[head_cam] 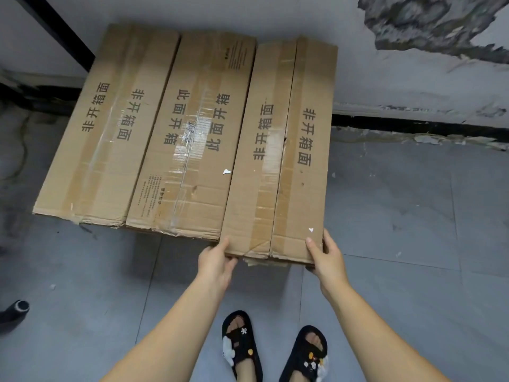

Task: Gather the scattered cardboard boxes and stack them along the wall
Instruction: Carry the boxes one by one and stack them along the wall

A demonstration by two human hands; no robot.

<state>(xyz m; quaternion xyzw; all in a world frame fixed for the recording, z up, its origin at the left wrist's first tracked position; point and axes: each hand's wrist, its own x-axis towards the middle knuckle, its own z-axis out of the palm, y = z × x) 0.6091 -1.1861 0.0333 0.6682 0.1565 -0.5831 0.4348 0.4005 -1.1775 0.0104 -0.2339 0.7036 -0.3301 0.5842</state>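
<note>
Grey floor tiles (399, 216) run up to a scuffed white wall (385, 86) with a dark skirting strip, and three long cardboard boxes lie flat side by side, their far ends toward that wall. I stand at the near end of the right box (286, 150), which touches the middle box (192, 133); the left box (107, 125) lies just beyond that one. My left hand (216, 261) grips the right box's near left corner, thumb on top and fingers curled underneath. My right hand (326, 256) grips the near right corner the same way. My feet in black sandals (242, 346) stand on the tiles just behind the box.
</note>
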